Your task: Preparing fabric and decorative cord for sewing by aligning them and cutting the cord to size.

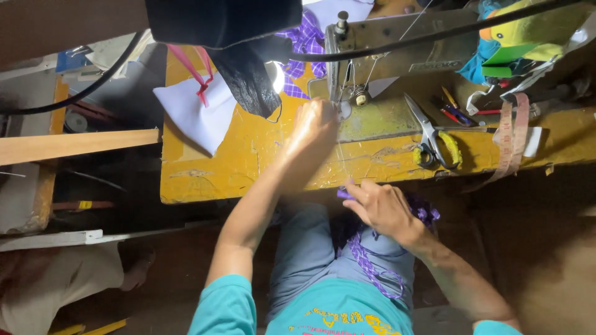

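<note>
My left hand [316, 127] reaches up to the needle area of an old sewing machine [397, 43], fingers bunched close to the needle; whether it pinches a thread I cannot tell. My right hand [382, 208] rests at the near edge of the yellow table [211, 174], closed on a piece of purple checked cloth [372, 263] that trails down over my lap. A thin pale thread runs between the two hands.
Scissors [431, 139] with yellow-wrapped handles lie right of the machine, beside a tape measure [512, 139] and pens [453, 108]. White cloth [195, 115] and a black bag [248, 77] sit at the table's left. A wooden plank [74, 146] juts in from the left.
</note>
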